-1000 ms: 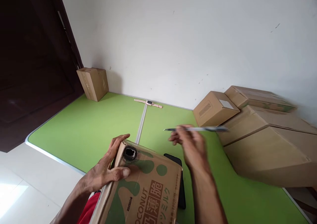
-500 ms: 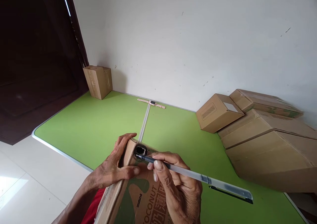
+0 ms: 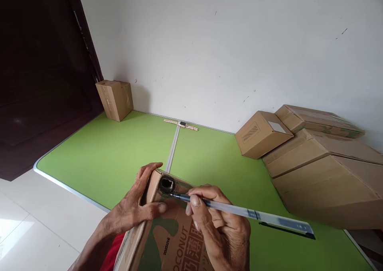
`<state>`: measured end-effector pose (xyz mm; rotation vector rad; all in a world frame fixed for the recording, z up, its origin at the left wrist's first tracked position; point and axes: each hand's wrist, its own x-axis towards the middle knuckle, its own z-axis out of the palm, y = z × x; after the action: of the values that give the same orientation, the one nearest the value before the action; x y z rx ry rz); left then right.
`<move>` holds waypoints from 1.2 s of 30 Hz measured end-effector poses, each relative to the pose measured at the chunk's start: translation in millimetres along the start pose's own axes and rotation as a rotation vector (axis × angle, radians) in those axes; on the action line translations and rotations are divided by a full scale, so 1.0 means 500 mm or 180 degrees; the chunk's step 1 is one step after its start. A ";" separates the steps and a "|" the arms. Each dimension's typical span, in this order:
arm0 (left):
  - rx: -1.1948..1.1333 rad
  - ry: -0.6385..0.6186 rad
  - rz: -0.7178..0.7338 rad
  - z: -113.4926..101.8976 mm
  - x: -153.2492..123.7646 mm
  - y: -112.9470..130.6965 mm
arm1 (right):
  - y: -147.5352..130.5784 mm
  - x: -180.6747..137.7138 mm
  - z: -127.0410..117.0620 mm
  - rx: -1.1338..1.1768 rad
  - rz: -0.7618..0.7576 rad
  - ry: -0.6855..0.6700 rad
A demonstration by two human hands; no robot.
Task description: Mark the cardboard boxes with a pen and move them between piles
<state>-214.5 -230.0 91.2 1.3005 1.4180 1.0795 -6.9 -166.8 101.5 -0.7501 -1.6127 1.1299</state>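
Observation:
A printed brown cardboard box (image 3: 167, 231) stands tilted close to me, with the word COCONUT on its face. Near its upper corner is a dark ragged hole (image 3: 167, 184), ringed by black scribbled ink lines. My left hand (image 3: 137, 203) grips the box's left edge, thumb on the printed face and fingers around the far side. In my right hand (image 3: 220, 227) is a pen (image 3: 239, 210) with a clear barrel and its cap on the back end. The pen's tip is at the lower right of the inked ring; whether it touches the cardboard I cannot tell.
The green folding table (image 3: 131, 143) has a pale centre seam. A pink-strapped watch (image 3: 183, 124) lies at its back edge by the wall. One small carton (image 3: 115, 99) stands back left; several cartons (image 3: 326, 183) are stacked on the right.
The pen tip has moved from the hole's lower left edge to the lower right of the ring, my right hand shifting slightly right. My left hand keeps its hold on the box.

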 end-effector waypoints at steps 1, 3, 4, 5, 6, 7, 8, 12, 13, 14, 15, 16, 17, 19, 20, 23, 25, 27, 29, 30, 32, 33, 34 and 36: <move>-0.0008 0.0012 0.0016 0.000 -0.001 -0.003 | 0.002 -0.001 -0.001 0.0014 0.0025 0.0105; -0.0032 0.0029 0.0037 0.001 -0.002 -0.007 | 0.005 0.003 -0.001 0.0025 0.0043 0.0275; -0.0038 0.0023 0.0022 0.000 -0.003 -0.007 | 0.005 0.010 -0.002 0.0041 0.0061 0.0295; -0.0042 0.0014 -0.0010 0.000 -0.004 -0.007 | 0.004 0.021 -0.005 0.0094 0.0077 0.0272; -0.0045 0.0007 -0.0059 -0.001 -0.006 -0.006 | 0.003 0.038 -0.010 0.0189 0.0080 0.0230; -0.0050 0.0015 -0.0114 -0.002 -0.007 -0.005 | 0.005 0.060 -0.019 0.0318 0.0058 0.0212; -0.0060 0.0035 -0.0163 -0.003 -0.010 -0.006 | 0.009 0.085 -0.032 0.0426 0.0029 0.0241; -0.0186 0.0121 -0.0236 -0.012 -0.019 -0.017 | 0.077 0.200 -0.093 -0.0523 0.0759 0.0283; -0.0206 0.0152 -0.0248 -0.013 -0.020 -0.021 | 0.107 0.222 -0.102 -0.0828 0.1066 0.0144; -0.0225 0.0189 -0.0274 -0.014 -0.022 -0.024 | 0.140 0.239 -0.107 -0.1048 0.1300 0.0006; -0.0244 0.0225 -0.0304 -0.015 -0.023 -0.027 | 0.174 0.251 -0.106 -0.1279 0.1521 -0.0121; -0.0273 0.0251 -0.0338 -0.015 -0.023 -0.028 | 0.207 0.257 -0.100 -0.1493 0.1704 -0.0224; -0.0321 0.0257 -0.0375 -0.014 -0.024 -0.028 | 0.238 0.260 -0.092 -0.1693 0.1858 -0.0321; -0.0465 0.0241 -0.0440 -0.013 -0.023 -0.027 | 0.286 0.257 -0.071 -0.2048 0.2091 -0.0472; -0.0538 0.0239 -0.0452 -0.012 -0.022 -0.026 | 0.302 0.254 -0.062 -0.2194 0.2168 -0.0530; -0.0667 0.0250 -0.0445 -0.009 -0.018 -0.024 | 0.324 0.251 -0.045 -0.2568 0.2292 -0.0634; -0.0678 0.0255 -0.0428 -0.008 -0.016 -0.025 | 0.322 0.256 -0.043 -0.2795 0.2332 -0.0666; -0.0653 0.0246 -0.0431 -0.008 -0.015 -0.028 | 0.310 0.257 -0.046 -0.3018 0.2368 -0.0670; -0.0636 0.0254 -0.0429 -0.010 -0.017 -0.032 | 0.288 0.244 -0.056 -0.3231 0.2377 -0.0631; -0.0626 0.0270 -0.0431 -0.011 -0.018 -0.034 | 0.274 0.228 -0.063 -0.3333 0.2364 -0.0590; -0.0595 0.0307 -0.0421 -0.015 -0.022 -0.038 | 0.243 0.176 -0.080 -0.3534 0.2333 -0.0473; -0.0570 0.0316 -0.0413 -0.016 -0.024 -0.040 | 0.228 0.141 -0.088 -0.3632 0.2346 -0.0411; -0.0536 0.0314 -0.0406 -0.018 -0.025 -0.042 | 0.213 0.102 -0.095 -0.3727 0.2392 -0.0360; -0.0487 0.0293 -0.0399 -0.019 -0.026 -0.045 | 0.189 0.022 -0.103 -0.3869 0.2588 -0.0325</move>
<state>-228.0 -244.8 71.9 1.0513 1.4350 1.1514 33.8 -105.8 21.8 -2.3035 -2.0880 0.5532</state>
